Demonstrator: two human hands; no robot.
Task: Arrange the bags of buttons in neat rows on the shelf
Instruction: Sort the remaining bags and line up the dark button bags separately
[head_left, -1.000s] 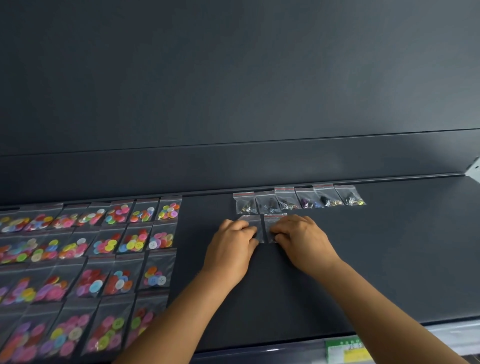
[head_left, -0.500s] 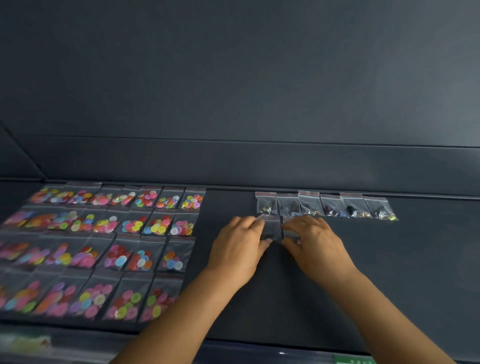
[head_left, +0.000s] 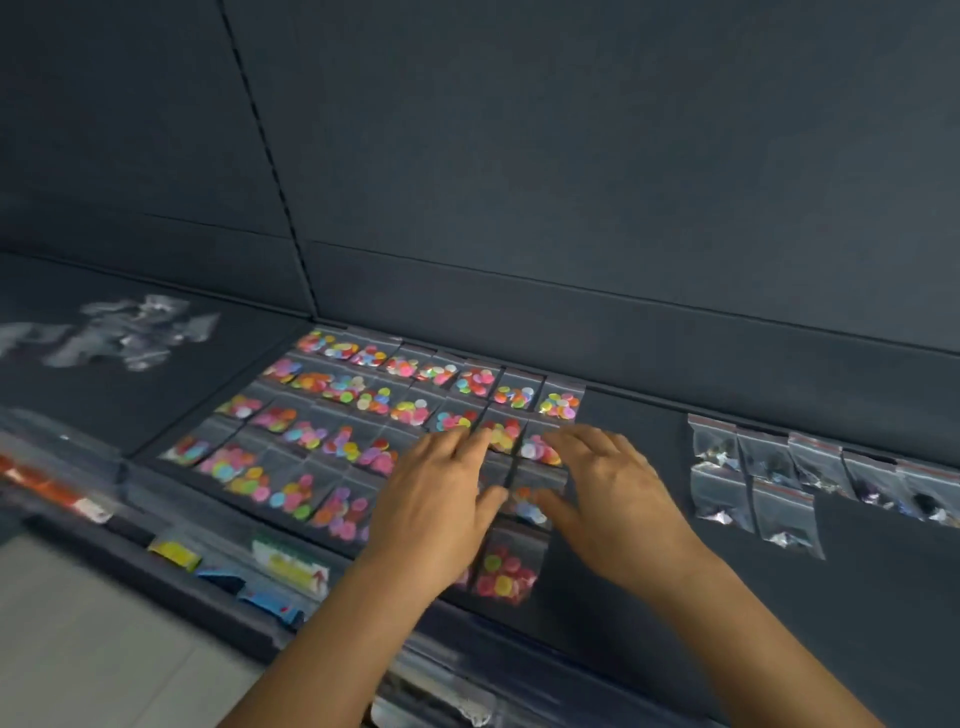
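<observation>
Clear bags of bright coloured buttons (head_left: 363, 415) lie in several neat rows on the dark shelf (head_left: 623, 597). To the right, small red-topped bags of dark and silvery buttons (head_left: 769, 467) form two short rows. My left hand (head_left: 436, 499) and my right hand (head_left: 618, 493) hover side by side over the right end of the coloured rows, fingers spread and relaxed, holding nothing. The frame is blurred by motion. Whether the fingertips touch the bags beneath cannot be told.
A loose heap of clear bags (head_left: 135, 332) lies on the neighbouring shelf section at far left. Price labels (head_left: 291, 566) run along the shelf's front edge. A lower shelf with more bags (head_left: 441, 696) shows below. The dark back panel (head_left: 519, 182) rises behind.
Both hands left the small bags of dark buttons and moved left over the coloured bags. The view swung left, bringing the heap of clear bags into sight.
</observation>
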